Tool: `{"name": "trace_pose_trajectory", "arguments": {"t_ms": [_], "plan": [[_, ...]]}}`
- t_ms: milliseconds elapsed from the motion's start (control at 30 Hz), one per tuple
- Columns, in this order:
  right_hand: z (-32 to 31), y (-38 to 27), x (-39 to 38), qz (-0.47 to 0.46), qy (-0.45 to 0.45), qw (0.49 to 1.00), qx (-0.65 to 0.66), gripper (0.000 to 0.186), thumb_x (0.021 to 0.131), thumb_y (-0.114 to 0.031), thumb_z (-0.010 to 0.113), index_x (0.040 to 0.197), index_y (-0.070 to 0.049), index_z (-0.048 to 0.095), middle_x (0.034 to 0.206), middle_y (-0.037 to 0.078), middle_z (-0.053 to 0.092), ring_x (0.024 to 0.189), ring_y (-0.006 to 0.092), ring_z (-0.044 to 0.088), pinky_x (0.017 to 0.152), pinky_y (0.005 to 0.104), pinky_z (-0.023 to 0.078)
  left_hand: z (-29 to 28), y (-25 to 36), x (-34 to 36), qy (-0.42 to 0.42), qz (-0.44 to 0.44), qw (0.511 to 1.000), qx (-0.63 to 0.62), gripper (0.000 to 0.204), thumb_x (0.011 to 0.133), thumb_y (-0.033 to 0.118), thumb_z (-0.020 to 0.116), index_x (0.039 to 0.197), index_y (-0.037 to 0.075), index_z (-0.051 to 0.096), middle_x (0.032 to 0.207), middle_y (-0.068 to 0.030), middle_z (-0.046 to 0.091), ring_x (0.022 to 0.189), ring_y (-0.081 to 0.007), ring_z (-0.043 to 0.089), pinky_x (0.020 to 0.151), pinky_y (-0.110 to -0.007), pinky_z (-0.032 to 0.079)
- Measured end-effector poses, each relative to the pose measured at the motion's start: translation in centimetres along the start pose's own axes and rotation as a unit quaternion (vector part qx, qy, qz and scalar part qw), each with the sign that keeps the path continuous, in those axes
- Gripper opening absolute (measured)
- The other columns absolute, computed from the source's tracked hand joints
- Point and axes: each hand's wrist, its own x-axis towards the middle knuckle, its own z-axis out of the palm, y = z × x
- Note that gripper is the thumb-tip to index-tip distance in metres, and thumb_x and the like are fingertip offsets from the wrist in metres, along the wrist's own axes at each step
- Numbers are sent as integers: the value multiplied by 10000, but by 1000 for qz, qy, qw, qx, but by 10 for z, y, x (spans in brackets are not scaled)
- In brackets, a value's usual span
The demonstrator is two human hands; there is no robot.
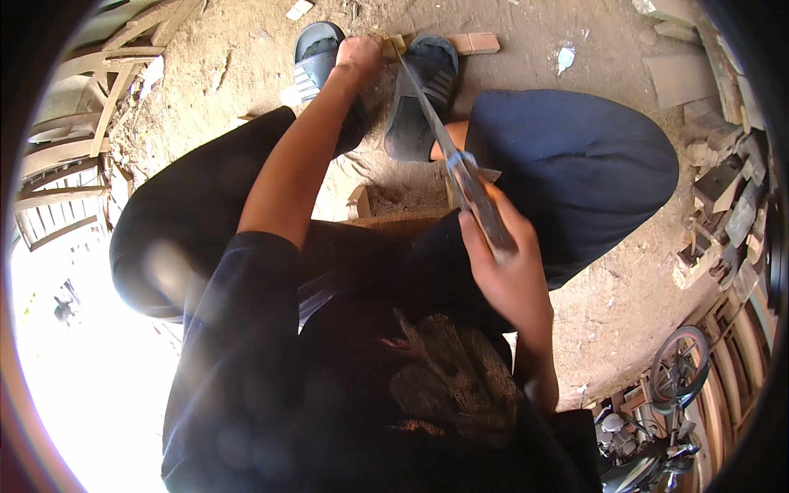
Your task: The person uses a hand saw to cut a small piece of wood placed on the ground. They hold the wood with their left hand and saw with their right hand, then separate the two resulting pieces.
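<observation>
The saw (486,215) is in the person's right hand (508,263), whose fingers are wrapped closed around the dark handle in front of the right thigh. From where I stand, its long, narrow blade (426,107) slants away and leftward, passing over the right foot, and its far end meets a pale wooden strip (481,43) on the ground. I cannot tell whether the teeth have bitten in.

The left hand (360,56) is curled shut on the strip's left end, knuckles up, fingertips hidden. The strip runs crosswise under the front of the right sandal (436,70), with its other end sticking out beyond it. The left sandal (319,70) stands just beside the left hand.

The person is low down with knees wide apart, in dark trousers (575,164) and a black shirt (246,370) with a faded print. Between the legs shows a curved wooden edge (394,220).

Around them spreads a bare dirt floor (230,107), with a white scrap (565,57) well to the right of the strip. Offcuts (719,185) are heaped along the right side, and a motorbike (633,444) stands at the lower right. On the left, wooden frames (99,123) lean near strong light.
</observation>
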Motion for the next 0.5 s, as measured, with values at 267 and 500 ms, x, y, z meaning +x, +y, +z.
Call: {"name": "trace_pose_trajectory", "arguments": {"t_ms": [267,500], "plan": [[-1,-3,-17,18,-10,999,30,464,900,-84,587,1340,1,468,1048,271,651,1045,409,629,855,403,503,3,-1,2,8,1,1000,17,205,827,162,595,997,69,662,986,-155,703,943,-295,692,799,-401,556],[-3,-2,-30,7,-15,1000,13,508,888,-59,598,1362,18,431,995,276,651,933,411,663,779,394,516,2,-12,8,3,9,1000,23,222,827,185,601,1003,68,667,992,-154,703,949,-299,690,806,-395,555]]}}
